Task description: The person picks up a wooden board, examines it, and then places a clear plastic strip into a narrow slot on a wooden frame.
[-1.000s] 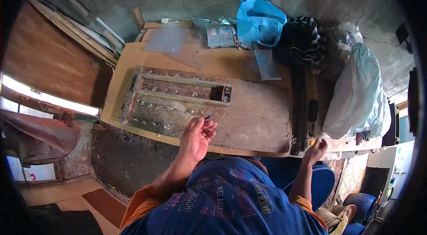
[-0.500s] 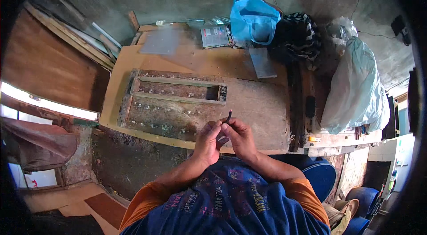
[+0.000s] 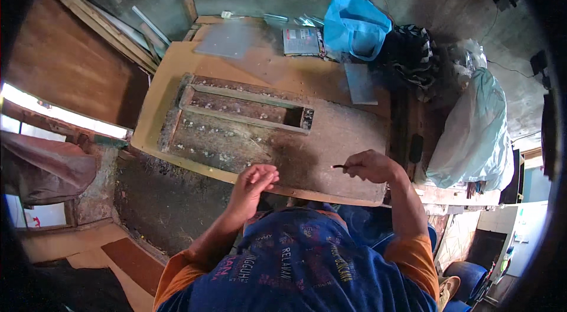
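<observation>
My left hand (image 3: 253, 188) hovers over the front edge of the worktop, fingers loosely bent and apart, with nothing visible in them. My right hand (image 3: 369, 167) is farther right above the worn board (image 3: 345, 135), closed on a short, thin dark object (image 3: 338, 166) with a pale tip, pointing leftward. A long narrow wooden frame (image 3: 248, 121) lies on the speckled back left of that board, beyond both hands. Under the board is a larger tan panel (image 3: 151, 132) that forms the worktop.
At the back are a translucent sheet (image 3: 221, 40), a flat packet (image 3: 301, 43), a blue bag (image 3: 357, 20) and a dark bundle (image 3: 413, 58). A pale plastic-covered pile (image 3: 472, 129) occupies the right end. Planks (image 3: 100, 25) lean at left; blue barrels (image 3: 460, 279) stand lower right.
My hands met around the dark object half a second ago and have separated: the right has moved rightward holding it, while the left has let go and drawn leftward.
</observation>
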Motion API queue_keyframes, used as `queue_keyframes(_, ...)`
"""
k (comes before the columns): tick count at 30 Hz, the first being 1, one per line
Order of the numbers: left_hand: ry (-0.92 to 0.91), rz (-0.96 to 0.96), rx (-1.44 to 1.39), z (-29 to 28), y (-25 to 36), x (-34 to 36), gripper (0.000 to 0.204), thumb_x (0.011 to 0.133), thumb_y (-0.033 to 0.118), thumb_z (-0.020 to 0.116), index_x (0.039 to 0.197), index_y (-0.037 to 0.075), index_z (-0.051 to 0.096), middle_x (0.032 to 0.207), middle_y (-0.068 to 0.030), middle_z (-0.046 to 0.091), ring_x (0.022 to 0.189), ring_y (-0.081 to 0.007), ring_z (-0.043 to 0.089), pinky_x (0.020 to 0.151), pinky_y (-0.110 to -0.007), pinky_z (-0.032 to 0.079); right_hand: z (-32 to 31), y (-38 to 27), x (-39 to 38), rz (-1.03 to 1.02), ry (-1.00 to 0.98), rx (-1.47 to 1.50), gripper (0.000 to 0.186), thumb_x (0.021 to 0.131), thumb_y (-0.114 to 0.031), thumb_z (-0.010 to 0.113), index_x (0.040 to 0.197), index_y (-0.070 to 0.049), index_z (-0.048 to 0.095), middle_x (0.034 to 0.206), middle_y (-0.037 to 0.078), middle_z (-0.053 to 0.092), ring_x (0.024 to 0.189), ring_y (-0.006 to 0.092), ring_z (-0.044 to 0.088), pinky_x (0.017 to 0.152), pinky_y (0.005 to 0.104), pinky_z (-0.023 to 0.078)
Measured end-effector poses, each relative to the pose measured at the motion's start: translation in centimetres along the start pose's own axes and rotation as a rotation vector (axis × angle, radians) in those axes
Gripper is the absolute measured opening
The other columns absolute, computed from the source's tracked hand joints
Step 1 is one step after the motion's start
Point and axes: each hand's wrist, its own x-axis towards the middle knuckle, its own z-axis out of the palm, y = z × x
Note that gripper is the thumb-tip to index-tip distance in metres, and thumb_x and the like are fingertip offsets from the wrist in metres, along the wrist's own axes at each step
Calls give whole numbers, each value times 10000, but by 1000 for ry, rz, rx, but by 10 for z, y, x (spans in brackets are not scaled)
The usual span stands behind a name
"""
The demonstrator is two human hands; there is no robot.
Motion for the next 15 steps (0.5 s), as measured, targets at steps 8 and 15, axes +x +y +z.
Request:
queue_keyframes(8, 101, 13, 39, -15, 25, -18, 233, 944, 237, 605, 1092, 57, 600, 1038, -52, 645, 977, -153, 615, 822, -278, 460, 14, 39, 22, 100, 909, 729, 184, 910, -176, 521, 914, -20, 618, 782, 22, 614, 717, 152, 574, 663, 312, 491)
queue_keyframes(15, 124, 53, 42, -28, 22, -21, 233, 950, 249, 591, 1089, 63, 599, 1035, -64, 644, 960, -163, 621, 804, -283, 457, -30, 21, 22, 141, 1281, 787, 135, 916, -103, 481, 916, -40, 600, 841, 27, 587, 776, 145, 563, 767, 314, 494)
